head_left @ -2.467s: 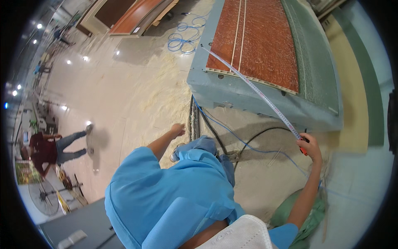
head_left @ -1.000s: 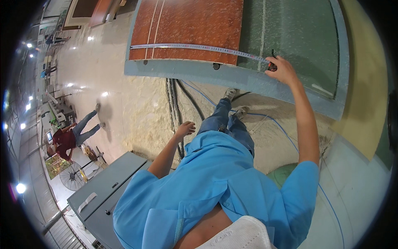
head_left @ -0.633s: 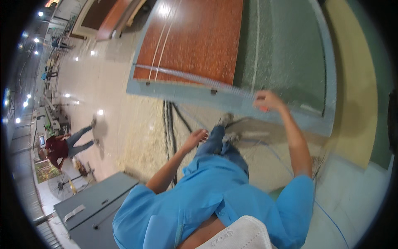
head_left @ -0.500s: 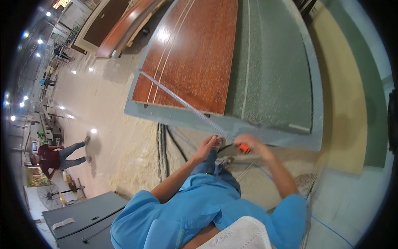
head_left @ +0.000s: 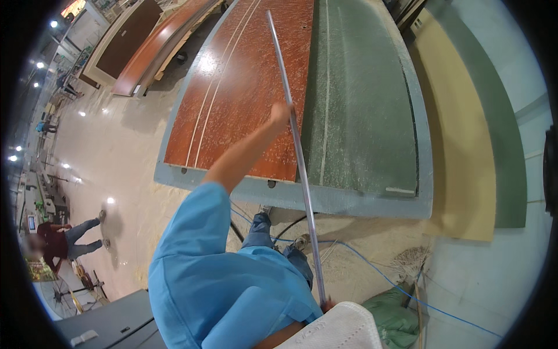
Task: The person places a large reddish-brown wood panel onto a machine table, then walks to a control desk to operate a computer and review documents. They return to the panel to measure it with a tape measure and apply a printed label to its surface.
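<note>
A long silvery tape measure blade [head_left: 301,158] stretches diagonally from above the reddish-brown panel [head_left: 256,70] down to my body. My left hand [head_left: 281,114] is closed around the blade, over the panel's right part. The blade's free end points away beyond it. At the lower edge, my right hand [head_left: 328,304] is at the blade's near end. White fabric [head_left: 331,328] covers most of that hand, and the tape's case is hidden. The panel has two pale lines along its left side and bits of shavings scattered on it.
The panel lies on a blue-grey board [head_left: 372,200] beside a dusty green surface [head_left: 366,99]. Cream and green sheets [head_left: 465,145] stand at right. A blue hose [head_left: 372,264] and sawdust lie on the floor. A person [head_left: 64,238] stands far left; a green sack [head_left: 392,317] lies lower right.
The tape has come off the panel's left edge and swung right and upright. My left hand has reached forward onto the blade; my right hand has drawn back toward my body.
</note>
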